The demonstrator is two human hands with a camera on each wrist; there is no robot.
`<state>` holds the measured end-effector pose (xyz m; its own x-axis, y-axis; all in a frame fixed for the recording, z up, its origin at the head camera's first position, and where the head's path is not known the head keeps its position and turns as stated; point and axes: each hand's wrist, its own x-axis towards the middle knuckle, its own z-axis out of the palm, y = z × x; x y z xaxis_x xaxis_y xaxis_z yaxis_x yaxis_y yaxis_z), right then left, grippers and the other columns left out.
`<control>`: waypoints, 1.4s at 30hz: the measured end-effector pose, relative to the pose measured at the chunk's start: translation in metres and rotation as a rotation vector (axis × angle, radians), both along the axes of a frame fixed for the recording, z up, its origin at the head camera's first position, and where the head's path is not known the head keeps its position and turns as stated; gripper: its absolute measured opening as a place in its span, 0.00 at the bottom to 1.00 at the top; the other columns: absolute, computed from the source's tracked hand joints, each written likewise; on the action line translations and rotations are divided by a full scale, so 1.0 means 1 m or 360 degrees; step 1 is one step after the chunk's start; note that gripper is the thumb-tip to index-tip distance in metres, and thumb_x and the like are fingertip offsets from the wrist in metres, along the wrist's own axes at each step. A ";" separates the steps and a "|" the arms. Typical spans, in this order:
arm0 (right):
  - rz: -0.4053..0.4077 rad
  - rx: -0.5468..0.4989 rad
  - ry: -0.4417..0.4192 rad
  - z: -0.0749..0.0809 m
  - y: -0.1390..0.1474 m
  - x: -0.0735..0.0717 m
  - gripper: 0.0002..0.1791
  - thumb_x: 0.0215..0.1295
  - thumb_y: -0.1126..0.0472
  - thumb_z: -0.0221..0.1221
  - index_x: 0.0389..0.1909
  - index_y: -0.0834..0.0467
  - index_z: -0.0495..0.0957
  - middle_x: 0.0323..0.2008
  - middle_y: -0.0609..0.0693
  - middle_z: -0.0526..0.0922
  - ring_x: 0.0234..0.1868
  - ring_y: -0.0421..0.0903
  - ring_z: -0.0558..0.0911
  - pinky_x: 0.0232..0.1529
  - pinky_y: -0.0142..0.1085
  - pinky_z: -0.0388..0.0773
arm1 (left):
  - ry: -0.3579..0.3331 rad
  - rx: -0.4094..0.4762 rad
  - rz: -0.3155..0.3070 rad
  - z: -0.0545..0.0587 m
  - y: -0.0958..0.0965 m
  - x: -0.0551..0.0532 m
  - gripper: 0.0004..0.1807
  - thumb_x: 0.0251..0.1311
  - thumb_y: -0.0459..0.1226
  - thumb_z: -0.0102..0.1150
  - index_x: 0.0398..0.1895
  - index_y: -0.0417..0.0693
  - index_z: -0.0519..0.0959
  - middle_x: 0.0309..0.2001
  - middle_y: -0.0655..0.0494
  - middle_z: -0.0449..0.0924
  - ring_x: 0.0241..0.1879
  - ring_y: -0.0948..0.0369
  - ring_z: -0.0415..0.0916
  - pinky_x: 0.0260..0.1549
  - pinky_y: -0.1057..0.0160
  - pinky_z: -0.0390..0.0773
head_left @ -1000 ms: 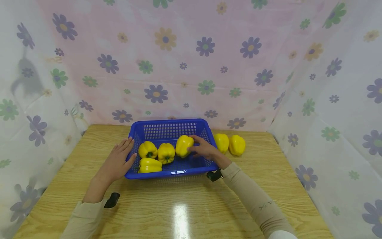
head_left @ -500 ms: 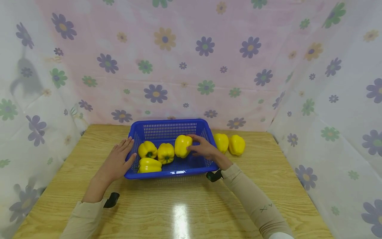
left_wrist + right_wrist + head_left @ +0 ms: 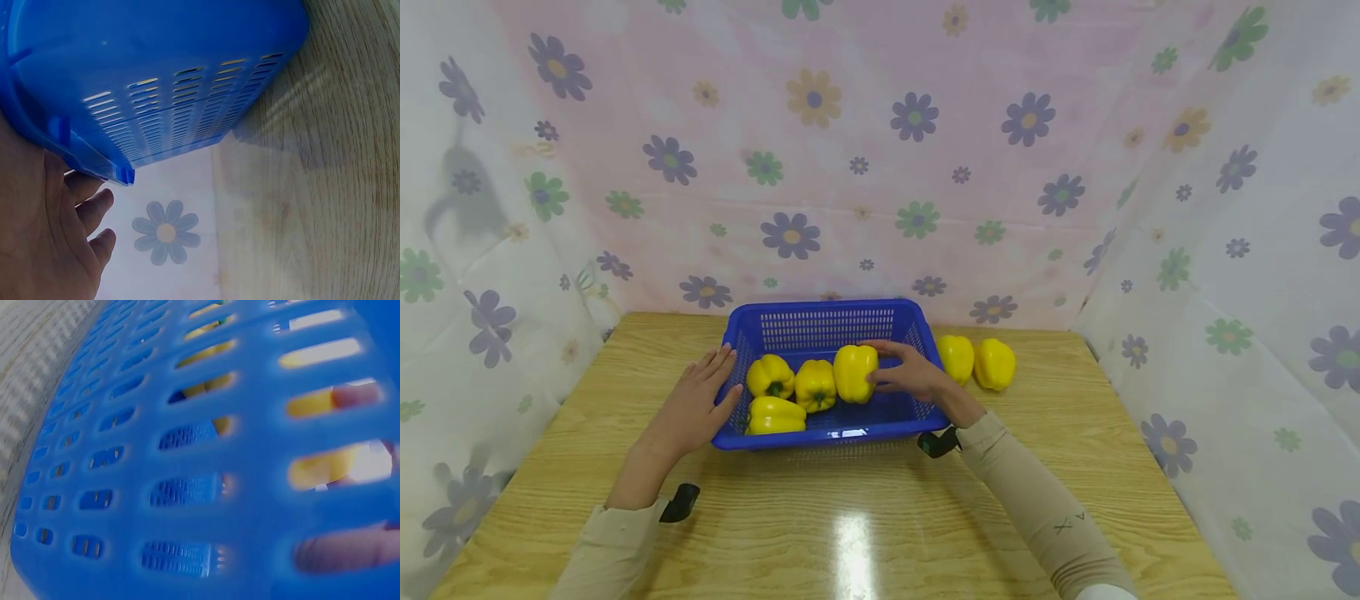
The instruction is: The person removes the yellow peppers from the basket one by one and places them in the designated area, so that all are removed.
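A blue plastic basket point(image 3: 827, 307) with slotted walls stands on the table. My left hand point(image 3: 696, 400) rests along its left rim with the fingers extended; the left wrist view shows the same hand point(image 3: 47, 231) at the rim from below. My right hand point(image 3: 910, 372) reaches over the right rim and grips a yellow bell pepper point(image 3: 854, 374) from its right side, inside the basket. Left of it lie three more yellow bell peppers, including the middle one point(image 3: 816, 387). In the right wrist view, the slotted wall point(image 3: 256, 425) hides most of the hand and pepper.
Outside the basket's right wall, two yellow bell peppers point(image 3: 956, 360) lie side by side on the wooden table point(image 3: 790, 517). Flower-patterned cloth point(image 3: 865, 125) hangs behind the table and along both sides.
My right hand has moved slightly left with its bell pepper, which now sits lower and right beside the middle pepper. The left hand and the basket stay in place.
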<state>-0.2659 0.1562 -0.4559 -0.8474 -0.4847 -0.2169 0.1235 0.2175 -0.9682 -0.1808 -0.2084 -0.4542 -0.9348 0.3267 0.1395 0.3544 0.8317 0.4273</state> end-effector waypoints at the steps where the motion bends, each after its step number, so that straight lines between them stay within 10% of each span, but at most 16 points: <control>1: 0.0005 -0.0008 0.0001 0.000 0.000 0.000 0.36 0.62 0.71 0.64 0.73 0.55 0.70 0.70 0.65 0.62 0.61 0.58 0.78 0.62 0.59 0.76 | 0.0000 -0.0001 0.0001 0.000 0.000 0.000 0.35 0.79 0.45 0.43 0.77 0.29 0.54 0.79 0.32 0.48 0.78 0.34 0.43 0.73 0.30 0.45; 42: 0.0039 -0.0083 0.0157 0.025 0.009 0.018 0.34 0.71 0.67 0.58 0.77 0.54 0.63 0.73 0.62 0.63 0.63 0.58 0.78 0.58 0.48 0.82 | 0.0014 -0.0020 0.0017 -0.001 0.001 -0.001 0.35 0.79 0.44 0.44 0.78 0.30 0.54 0.79 0.32 0.49 0.78 0.33 0.44 0.73 0.30 0.46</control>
